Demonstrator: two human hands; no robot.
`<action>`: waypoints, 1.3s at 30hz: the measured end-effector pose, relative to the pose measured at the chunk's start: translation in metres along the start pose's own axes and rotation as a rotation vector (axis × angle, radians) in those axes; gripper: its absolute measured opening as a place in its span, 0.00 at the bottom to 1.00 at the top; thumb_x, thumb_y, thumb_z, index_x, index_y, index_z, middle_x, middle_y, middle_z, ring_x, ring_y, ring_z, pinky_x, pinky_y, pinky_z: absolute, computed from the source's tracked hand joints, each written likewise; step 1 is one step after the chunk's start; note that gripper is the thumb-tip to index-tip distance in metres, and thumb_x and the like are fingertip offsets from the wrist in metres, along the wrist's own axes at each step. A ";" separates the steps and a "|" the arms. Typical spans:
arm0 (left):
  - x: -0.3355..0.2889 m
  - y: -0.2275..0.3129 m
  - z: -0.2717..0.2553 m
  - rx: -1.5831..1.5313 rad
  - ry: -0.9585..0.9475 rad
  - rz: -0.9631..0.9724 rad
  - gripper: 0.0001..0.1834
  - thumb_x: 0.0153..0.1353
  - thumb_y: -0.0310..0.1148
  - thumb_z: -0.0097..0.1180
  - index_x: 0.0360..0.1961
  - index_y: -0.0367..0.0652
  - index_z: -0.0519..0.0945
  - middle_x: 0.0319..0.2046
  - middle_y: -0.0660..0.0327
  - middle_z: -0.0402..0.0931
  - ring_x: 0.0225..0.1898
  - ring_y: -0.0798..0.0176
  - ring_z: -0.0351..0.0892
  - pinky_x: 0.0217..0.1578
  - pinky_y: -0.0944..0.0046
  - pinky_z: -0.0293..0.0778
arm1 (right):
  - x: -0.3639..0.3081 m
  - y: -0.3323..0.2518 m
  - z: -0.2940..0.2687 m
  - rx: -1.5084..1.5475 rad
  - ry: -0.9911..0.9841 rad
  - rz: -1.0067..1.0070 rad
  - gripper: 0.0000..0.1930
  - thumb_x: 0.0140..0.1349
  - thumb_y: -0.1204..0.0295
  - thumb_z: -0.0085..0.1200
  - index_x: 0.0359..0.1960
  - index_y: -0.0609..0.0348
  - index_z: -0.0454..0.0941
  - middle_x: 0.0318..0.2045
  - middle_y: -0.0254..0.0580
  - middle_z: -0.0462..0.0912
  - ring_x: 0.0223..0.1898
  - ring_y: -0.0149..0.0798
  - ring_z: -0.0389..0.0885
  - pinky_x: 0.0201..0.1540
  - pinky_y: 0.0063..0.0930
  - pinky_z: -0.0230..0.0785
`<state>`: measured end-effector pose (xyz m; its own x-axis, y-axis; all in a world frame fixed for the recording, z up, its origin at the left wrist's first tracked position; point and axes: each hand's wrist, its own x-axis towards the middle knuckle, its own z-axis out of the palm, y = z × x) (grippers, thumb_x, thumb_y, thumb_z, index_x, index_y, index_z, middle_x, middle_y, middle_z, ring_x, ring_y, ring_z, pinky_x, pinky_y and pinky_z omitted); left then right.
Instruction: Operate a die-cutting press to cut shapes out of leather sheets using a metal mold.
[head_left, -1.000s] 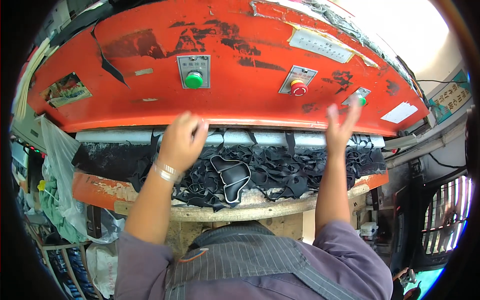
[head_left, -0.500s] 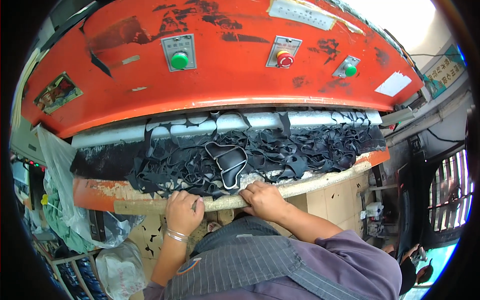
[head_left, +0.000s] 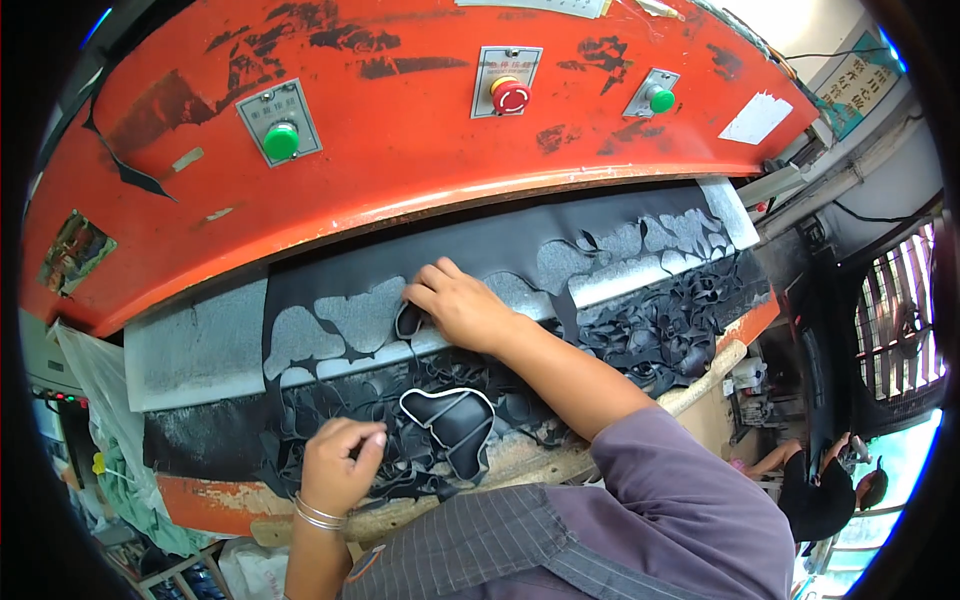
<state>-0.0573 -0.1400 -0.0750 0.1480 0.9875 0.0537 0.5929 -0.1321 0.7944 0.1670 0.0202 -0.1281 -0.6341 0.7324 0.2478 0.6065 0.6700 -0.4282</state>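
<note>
A heart-like cutting die with a pale metal rim (head_left: 491,410) lay on a heap of curled black scraps (head_left: 650,320); a thin divider split its inside, and smooth black material (head_left: 463,425) filled the sections. Taking the die as the clock's centre, the bare right hand (head_left: 455,305) stood at twelve o'clock, its fingers bent against a small dark curved piece (head_left: 408,322) at the edge of a perforated flat black sheet (head_left: 450,230); whether they were clamped on it could not be told. Between eight and nine, the bare left hand (head_left: 338,468) was curled over the scraps; whether its thumb and fingertips met could not be told. At nine, far out, hung a clear plastic bag (head_left: 95,395), with a crumpled green bundle (head_left: 140,500) below; at eight, a white sack (head_left: 255,570) showed, its contents hidden.
</note>
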 end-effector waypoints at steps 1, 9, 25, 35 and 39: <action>0.007 -0.002 -0.004 -0.005 0.046 0.014 0.05 0.54 0.28 0.60 0.30 0.38 0.83 0.24 0.54 0.78 0.27 0.55 0.77 0.31 0.61 0.72 | -0.005 -0.009 -0.010 0.053 -0.034 0.014 0.22 0.48 0.75 0.60 0.48 0.58 0.75 0.46 0.48 0.75 0.49 0.52 0.70 0.53 0.42 0.67; 0.102 -0.008 0.044 -0.032 -0.008 0.189 0.14 0.56 0.30 0.58 0.44 0.38 0.77 0.40 0.52 0.79 0.42 0.53 0.79 0.43 0.60 0.73 | -0.022 0.055 -0.039 0.024 0.180 0.225 0.24 0.52 0.72 0.62 0.52 0.60 0.74 0.40 0.50 0.77 0.44 0.53 0.72 0.49 0.39 0.67; 0.129 -0.025 0.092 0.215 0.126 0.277 0.16 0.53 0.29 0.55 0.44 0.42 0.70 0.54 0.52 0.74 0.60 0.48 0.67 0.60 0.51 0.58 | -0.041 0.066 -0.030 -0.029 0.262 0.150 0.27 0.50 0.63 0.66 0.54 0.51 0.77 0.44 0.46 0.80 0.44 0.50 0.76 0.48 0.37 0.68; 0.129 -0.023 0.089 0.301 0.111 0.269 0.18 0.52 0.31 0.56 0.45 0.42 0.69 0.56 0.52 0.73 0.61 0.47 0.64 0.61 0.51 0.56 | -0.042 0.065 -0.021 -0.021 0.303 0.118 0.27 0.50 0.62 0.65 0.54 0.53 0.76 0.42 0.49 0.80 0.45 0.51 0.77 0.50 0.38 0.69; 0.128 -0.027 0.092 0.302 0.093 0.259 0.20 0.51 0.32 0.57 0.45 0.42 0.69 0.56 0.53 0.73 0.62 0.47 0.64 0.61 0.50 0.56 | -0.044 0.064 -0.027 -0.025 0.290 0.107 0.29 0.49 0.61 0.66 0.55 0.54 0.74 0.44 0.49 0.80 0.47 0.51 0.76 0.51 0.39 0.69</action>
<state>0.0186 -0.0176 -0.1451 0.2589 0.9199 0.2944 0.7530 -0.3831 0.5350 0.2468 0.0340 -0.1429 -0.4047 0.8008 0.4414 0.6765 0.5870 -0.4447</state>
